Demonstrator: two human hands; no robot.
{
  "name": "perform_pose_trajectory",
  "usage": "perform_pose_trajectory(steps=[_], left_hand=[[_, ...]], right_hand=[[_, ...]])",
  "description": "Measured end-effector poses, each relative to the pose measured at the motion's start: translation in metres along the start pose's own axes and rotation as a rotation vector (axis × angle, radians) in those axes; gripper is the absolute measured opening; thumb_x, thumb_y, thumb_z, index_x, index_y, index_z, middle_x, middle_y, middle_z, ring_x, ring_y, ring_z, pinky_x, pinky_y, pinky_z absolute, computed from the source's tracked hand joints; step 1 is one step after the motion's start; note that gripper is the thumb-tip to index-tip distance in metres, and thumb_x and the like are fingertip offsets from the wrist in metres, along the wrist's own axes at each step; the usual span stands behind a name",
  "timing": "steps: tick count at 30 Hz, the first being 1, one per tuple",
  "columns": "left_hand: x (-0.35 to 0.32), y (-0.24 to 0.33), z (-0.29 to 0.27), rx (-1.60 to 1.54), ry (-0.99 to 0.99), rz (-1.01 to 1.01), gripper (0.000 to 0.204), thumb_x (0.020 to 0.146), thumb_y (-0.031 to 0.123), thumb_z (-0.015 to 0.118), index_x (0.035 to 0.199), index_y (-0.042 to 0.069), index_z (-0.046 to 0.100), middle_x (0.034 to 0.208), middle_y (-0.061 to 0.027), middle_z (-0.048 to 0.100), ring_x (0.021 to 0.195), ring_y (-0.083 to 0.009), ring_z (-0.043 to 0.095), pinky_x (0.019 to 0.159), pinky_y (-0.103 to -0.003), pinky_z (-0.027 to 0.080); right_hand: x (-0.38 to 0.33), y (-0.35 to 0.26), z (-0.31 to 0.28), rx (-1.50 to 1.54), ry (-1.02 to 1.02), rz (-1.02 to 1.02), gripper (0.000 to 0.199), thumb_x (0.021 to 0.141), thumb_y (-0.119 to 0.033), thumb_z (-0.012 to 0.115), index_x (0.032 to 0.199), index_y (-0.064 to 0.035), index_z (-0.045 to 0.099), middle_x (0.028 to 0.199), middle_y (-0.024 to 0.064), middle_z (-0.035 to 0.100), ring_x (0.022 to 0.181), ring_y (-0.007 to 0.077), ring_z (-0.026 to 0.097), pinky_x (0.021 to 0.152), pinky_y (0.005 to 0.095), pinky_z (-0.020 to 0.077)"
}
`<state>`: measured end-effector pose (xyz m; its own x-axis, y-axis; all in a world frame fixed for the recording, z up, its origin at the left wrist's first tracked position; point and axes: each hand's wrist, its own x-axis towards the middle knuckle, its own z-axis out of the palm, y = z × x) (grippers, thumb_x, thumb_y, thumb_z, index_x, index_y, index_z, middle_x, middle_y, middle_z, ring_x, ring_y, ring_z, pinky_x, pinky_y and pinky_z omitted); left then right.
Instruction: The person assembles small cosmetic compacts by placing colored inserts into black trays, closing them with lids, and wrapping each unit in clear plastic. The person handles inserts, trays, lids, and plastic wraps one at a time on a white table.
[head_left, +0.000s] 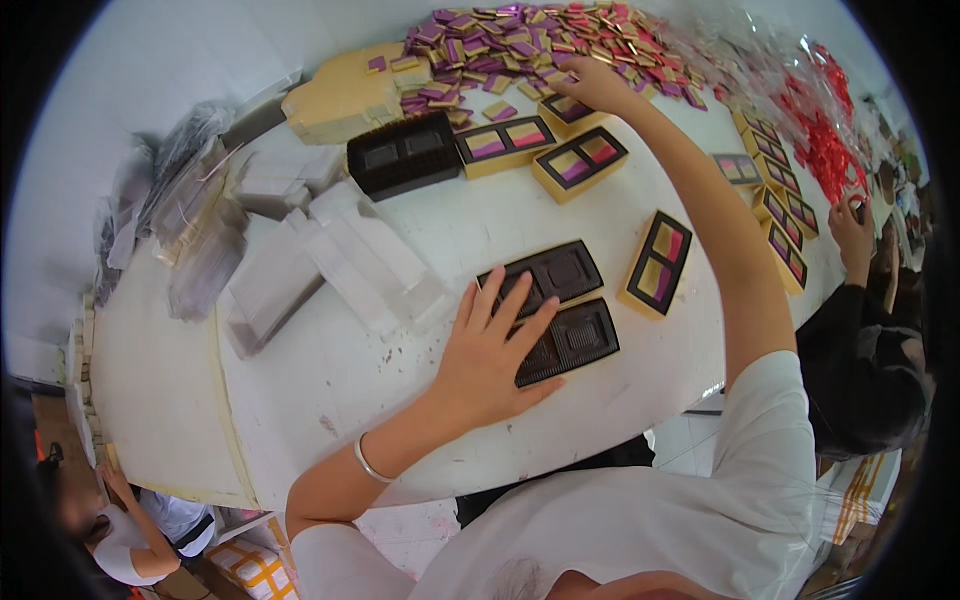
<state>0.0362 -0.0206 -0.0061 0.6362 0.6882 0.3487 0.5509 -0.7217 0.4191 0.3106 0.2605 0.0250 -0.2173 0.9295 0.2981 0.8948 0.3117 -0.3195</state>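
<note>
My left hand (480, 355) lies with spread fingers over two boxes at the middle of the table. Both the far box (568, 272) and the near box (588, 335) have black plastic trays inside, and the compartments that show hold nothing. My right hand (592, 84) reaches to the near edge of a heap of small purple-and-gold wrapped pieces (490, 45). Its fingers are curled; whatever they grip is hidden. Just below it sit gold boxes filled with purple and pink pieces, one of them a filled box (580, 163). Another filled box (655, 263) stands alone to the right.
A stack of black trays (403, 155) stands left of the filled boxes. Clear plastic sleeves (365, 255) spread across the left side. Red-wrapped pieces (640, 45) continue the heap. More filled boxes (780, 240) line the right edge, near a co-worker's hand (852, 240).
</note>
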Motion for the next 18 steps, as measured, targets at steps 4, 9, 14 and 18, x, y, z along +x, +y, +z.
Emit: perform_pose_trajectory(steps=[4, 9, 14, 18], left_hand=[[-0.003, 0.001, -0.004, -0.030, -0.032, -0.002, 0.073, 0.068, 0.046, 0.073, 0.129, 0.014, 0.051, 0.140, -0.0192, 0.037, 0.130, -0.0448, 0.029, 0.103, -0.059, 0.026], [-0.006, 0.001, -0.007, -0.063, -0.045, -0.006, 0.076, 0.070, 0.046, 0.072, 0.132, 0.012, 0.046, 0.141, -0.0209, 0.033, 0.132, -0.0434, 0.026, 0.103, -0.061, 0.023], [-0.004, -0.001, -0.009, -0.063, -0.060, -0.005, 0.079, 0.069, 0.054, 0.069, 0.133, 0.014, 0.046, 0.142, -0.0200, 0.033, 0.133, -0.0427, 0.025, 0.103, -0.065, 0.018], [-0.004, 0.000, -0.010, -0.075, -0.025, 0.002, 0.080, 0.071, 0.063, 0.064, 0.133, 0.015, 0.047, 0.142, -0.0189, 0.034, 0.132, -0.0417, 0.027, 0.103, -0.065, 0.013]], right_hand=[[0.050, -0.010, 0.018, -0.317, -0.355, 0.092, 0.065, 0.067, -0.045, 0.072, 0.114, -0.0015, 0.059, 0.100, 0.0180, 0.066, 0.090, 0.0317, 0.064, 0.078, 0.0408, 0.0506], [0.070, -0.030, 0.021, -0.358, -0.586, 0.093, 0.049, 0.071, -0.027, 0.071, 0.111, -0.0014, 0.059, 0.101, 0.0186, 0.066, 0.093, 0.0327, 0.064, 0.076, 0.0426, 0.0517], [0.059, 0.008, 0.036, -0.333, -0.280, -0.118, 0.032, 0.076, -0.005, 0.060, 0.107, -0.0021, 0.059, 0.104, 0.0202, 0.062, 0.098, 0.0357, 0.060, 0.081, 0.0439, 0.0489], [0.037, 0.010, 0.018, 0.022, -0.115, -0.052, 0.034, 0.076, -0.004, 0.062, 0.110, -0.0010, 0.058, 0.102, 0.0178, 0.062, 0.091, 0.0320, 0.061, 0.078, 0.0400, 0.0494]])
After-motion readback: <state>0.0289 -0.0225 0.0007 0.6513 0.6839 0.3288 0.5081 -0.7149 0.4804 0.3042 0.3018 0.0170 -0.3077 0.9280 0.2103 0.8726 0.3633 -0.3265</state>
